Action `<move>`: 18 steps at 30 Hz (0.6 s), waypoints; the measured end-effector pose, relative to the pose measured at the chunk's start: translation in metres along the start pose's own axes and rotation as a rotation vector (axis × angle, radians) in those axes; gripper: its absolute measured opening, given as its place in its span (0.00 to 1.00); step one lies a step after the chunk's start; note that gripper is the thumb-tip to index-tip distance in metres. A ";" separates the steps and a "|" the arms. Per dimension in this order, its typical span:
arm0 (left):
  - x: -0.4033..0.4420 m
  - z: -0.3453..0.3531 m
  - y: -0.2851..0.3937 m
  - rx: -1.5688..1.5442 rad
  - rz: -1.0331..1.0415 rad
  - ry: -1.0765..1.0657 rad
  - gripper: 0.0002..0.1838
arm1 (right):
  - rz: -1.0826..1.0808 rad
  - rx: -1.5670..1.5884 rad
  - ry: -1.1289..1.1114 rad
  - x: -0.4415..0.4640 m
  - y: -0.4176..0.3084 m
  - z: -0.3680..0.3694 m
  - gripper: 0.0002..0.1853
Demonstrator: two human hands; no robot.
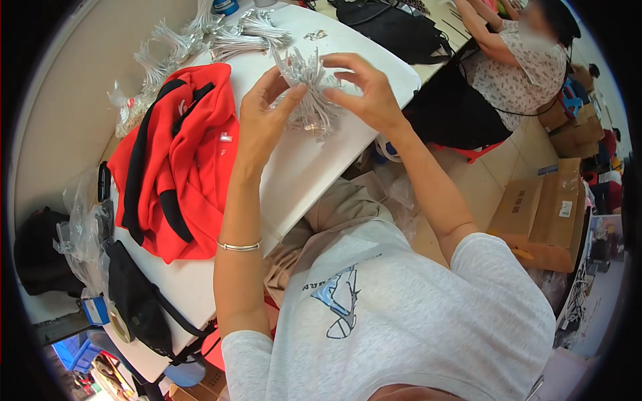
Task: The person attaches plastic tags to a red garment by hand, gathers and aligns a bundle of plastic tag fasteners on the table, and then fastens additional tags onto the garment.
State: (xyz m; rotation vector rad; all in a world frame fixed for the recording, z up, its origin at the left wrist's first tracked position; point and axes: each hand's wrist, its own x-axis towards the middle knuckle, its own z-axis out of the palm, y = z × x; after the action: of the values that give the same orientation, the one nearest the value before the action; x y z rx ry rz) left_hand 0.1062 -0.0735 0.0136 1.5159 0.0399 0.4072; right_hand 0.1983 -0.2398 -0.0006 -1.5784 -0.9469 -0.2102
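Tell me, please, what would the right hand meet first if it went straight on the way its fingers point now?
The right hand would most likely meet the bundle of white wires, directly before it; this single view leaves unclear whether they already touch.

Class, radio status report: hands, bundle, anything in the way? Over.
Left hand gripping white bundle. Right hand beside it, thumb and fingers parted. Bundle over white table. Red garment left, not between hands.
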 end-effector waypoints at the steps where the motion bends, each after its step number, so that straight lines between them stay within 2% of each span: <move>1: 0.002 0.001 -0.001 -0.002 0.007 -0.012 0.20 | -0.003 -0.021 0.043 -0.005 -0.002 -0.003 0.09; 8: 0.009 0.002 -0.010 0.013 0.010 0.012 0.13 | -0.096 -0.146 0.202 -0.015 -0.020 0.017 0.07; 14: 0.006 0.008 -0.009 -0.062 0.059 0.053 0.11 | -0.094 -0.216 0.196 -0.013 -0.011 0.026 0.07; 18: 0.005 0.006 -0.009 -0.055 0.036 0.016 0.10 | -0.038 -0.068 0.132 -0.012 -0.008 0.017 0.06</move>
State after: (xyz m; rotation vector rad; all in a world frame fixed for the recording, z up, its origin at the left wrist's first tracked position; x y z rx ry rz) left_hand 0.1145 -0.0778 0.0059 1.4604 0.0139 0.4461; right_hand 0.1785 -0.2304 -0.0066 -1.5890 -0.8746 -0.3720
